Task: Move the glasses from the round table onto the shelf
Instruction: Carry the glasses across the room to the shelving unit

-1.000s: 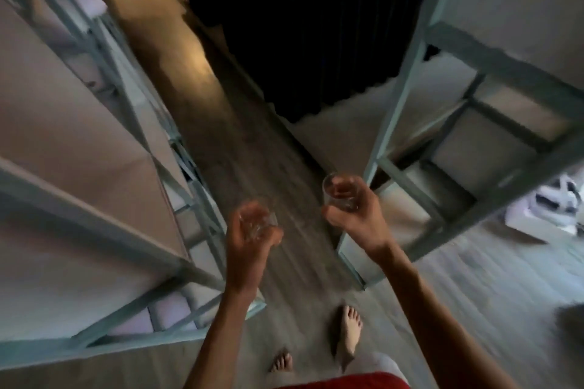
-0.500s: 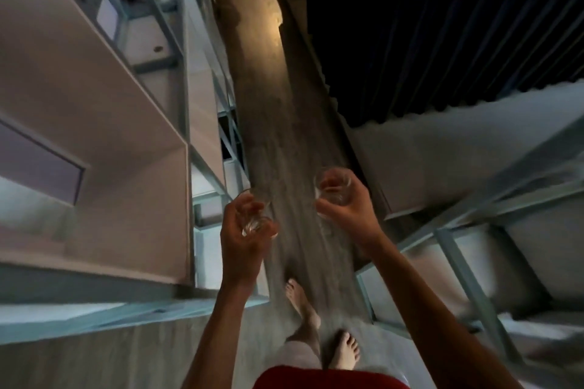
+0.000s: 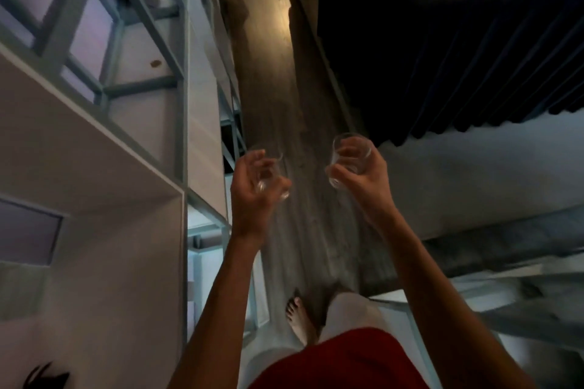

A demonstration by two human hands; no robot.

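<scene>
I hold two clear drinking glasses out in front of me over a wooden floor aisle. My left hand [image 3: 252, 193] grips one glass [image 3: 274, 174], tilted, with fingers curled around it. My right hand [image 3: 360, 172] grips the other glass [image 3: 349, 151], which stands nearly upright with its rim showing above my fingers. A tall shelf unit [image 3: 177, 123] with pale panels and blue-grey metal bars rises at my left. The round table is out of view.
A dark curtain [image 3: 458, 41] hangs at the upper right above a pale ledge [image 3: 474, 180]. Another metal-framed shelf [image 3: 505, 287] lies at the lower right. The wooden floor [image 3: 284, 88] runs ahead between them. My bare foot [image 3: 298, 317] is below.
The view has swung from the gap between two shelf units into a narrow aisle. Both hands keep their glasses, held slightly higher and wider apart. My feet have stepped forward.
</scene>
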